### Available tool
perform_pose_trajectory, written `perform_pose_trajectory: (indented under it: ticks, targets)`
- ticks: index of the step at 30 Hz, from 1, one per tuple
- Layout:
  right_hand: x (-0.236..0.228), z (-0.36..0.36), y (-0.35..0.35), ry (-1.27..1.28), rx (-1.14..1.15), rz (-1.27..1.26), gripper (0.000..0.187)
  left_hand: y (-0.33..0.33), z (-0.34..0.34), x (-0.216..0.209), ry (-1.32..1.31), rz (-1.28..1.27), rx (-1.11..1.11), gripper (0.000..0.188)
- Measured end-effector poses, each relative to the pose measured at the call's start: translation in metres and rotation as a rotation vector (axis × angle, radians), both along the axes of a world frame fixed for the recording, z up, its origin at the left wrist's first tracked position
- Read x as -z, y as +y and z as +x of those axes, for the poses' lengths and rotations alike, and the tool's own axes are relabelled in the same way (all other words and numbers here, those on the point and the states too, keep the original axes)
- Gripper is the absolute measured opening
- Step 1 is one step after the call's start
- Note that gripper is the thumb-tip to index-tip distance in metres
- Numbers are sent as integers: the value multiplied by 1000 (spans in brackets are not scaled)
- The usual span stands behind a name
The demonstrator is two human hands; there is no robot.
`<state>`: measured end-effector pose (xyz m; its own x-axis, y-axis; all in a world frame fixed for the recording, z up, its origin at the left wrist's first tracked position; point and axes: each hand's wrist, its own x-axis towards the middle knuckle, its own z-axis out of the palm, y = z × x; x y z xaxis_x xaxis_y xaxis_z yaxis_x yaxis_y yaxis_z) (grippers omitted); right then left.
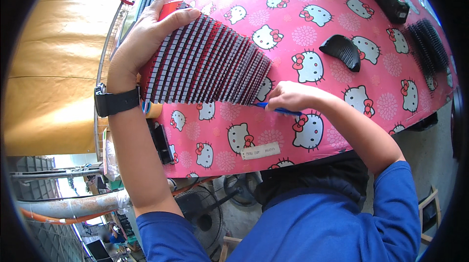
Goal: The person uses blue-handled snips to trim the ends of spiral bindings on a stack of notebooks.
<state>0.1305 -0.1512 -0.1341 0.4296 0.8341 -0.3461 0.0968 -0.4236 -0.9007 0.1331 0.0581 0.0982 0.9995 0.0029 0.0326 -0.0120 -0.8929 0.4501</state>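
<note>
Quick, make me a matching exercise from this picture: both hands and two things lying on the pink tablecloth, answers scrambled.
1. Left hand
2. Right hand
3. Curved piece
4. Flat strip

A. Off-white
B. Holding the blue tool
C. Black
D. Gripping the gridded stack

Pairs: 1-D; 2-B; 3-C; 4-A
</note>
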Motion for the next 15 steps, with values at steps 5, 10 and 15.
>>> perform_pose_trajectory:
  ticks: [5, 10, 15]
  targets:
    - [-5, -30, 6, -480, 66, -127, 40, 6, -1, 1, -15, 34, -4, 98]
    - [13, -49, -5, -959, 179, 6, 52, 2, -1, 2, 21, -25, -35, 100]
    - [10, -47, -10, -984, 174, 36, 50, 4, -1, 0, -18, 49, -10, 101]
